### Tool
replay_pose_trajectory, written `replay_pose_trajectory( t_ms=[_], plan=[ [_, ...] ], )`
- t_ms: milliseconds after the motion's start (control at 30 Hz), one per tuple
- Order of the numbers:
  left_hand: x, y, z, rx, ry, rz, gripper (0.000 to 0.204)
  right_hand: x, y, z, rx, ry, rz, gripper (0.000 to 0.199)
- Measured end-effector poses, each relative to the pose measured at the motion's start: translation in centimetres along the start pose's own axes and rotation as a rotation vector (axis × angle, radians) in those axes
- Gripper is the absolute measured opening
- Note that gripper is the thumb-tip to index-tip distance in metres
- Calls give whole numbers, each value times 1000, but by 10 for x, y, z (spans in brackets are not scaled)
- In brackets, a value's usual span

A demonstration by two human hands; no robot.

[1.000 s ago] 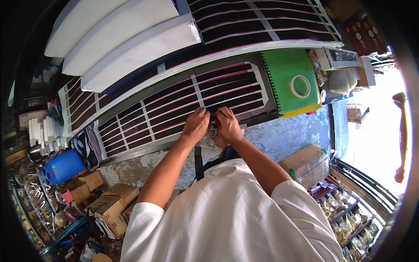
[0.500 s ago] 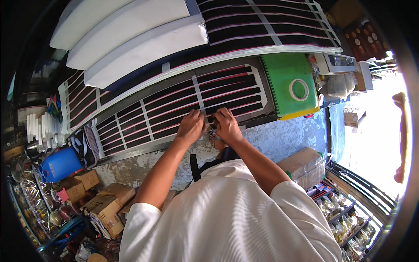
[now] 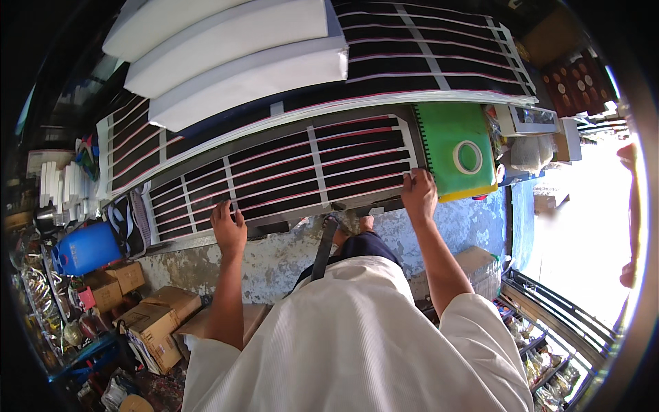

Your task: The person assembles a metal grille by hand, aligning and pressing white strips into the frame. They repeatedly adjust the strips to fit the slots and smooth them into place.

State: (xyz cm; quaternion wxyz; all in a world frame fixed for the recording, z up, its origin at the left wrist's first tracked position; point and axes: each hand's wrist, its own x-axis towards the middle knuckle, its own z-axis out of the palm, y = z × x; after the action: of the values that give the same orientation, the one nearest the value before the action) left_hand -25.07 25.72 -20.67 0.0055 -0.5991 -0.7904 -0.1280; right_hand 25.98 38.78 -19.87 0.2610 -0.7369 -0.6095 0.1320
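Striped sheet [image 3: 280, 176]: left of green notebook [image 3: 445, 137], long axis running toward it. Right hand [image 3: 419, 195]: nearer notebook, at sheet's end; grip cannot be determined. Left hand [image 3: 230, 232]: farther from notebook, fingers loosely spread.

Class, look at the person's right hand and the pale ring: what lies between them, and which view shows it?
The green cover of a spiral-bound book lies between the right hand and the pale ring, as the head view shows.

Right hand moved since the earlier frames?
Yes, to the right: the right hand is now at the striped black panel's right end, much closer to the green notebook.
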Motion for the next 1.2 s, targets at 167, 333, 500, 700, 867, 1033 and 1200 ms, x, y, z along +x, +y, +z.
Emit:
replay_pose_trajectory(
  t_ms=[167,333,500,700,867,1033,1200],
  plan=[
    [-3,-14,6,28,-77,-81,42,26,-16,0,-177,-163,220,46],
    [-6,-9,7,17,-204,-199,47,30,-29,3,-187,-196,243,45],
    [-11,-11,8,10,-140,-183,49,35,-31,6,-141,-212,276,32],
    [-18,-19,16,7,-158,-151,54,35,-25,14,-124,-107,128,19],
    [-19,-15,13,75,-223,-202,55,44,-10,6,-87,-234,125,12],
    [-13,-8,2,85,-317,-268,54,57,-6,1,-201,-385,60,11],
    [-9,-6,-2,77,-334,-282,53,61,-5,-1,-250,-424,-29,11]
  ],
)
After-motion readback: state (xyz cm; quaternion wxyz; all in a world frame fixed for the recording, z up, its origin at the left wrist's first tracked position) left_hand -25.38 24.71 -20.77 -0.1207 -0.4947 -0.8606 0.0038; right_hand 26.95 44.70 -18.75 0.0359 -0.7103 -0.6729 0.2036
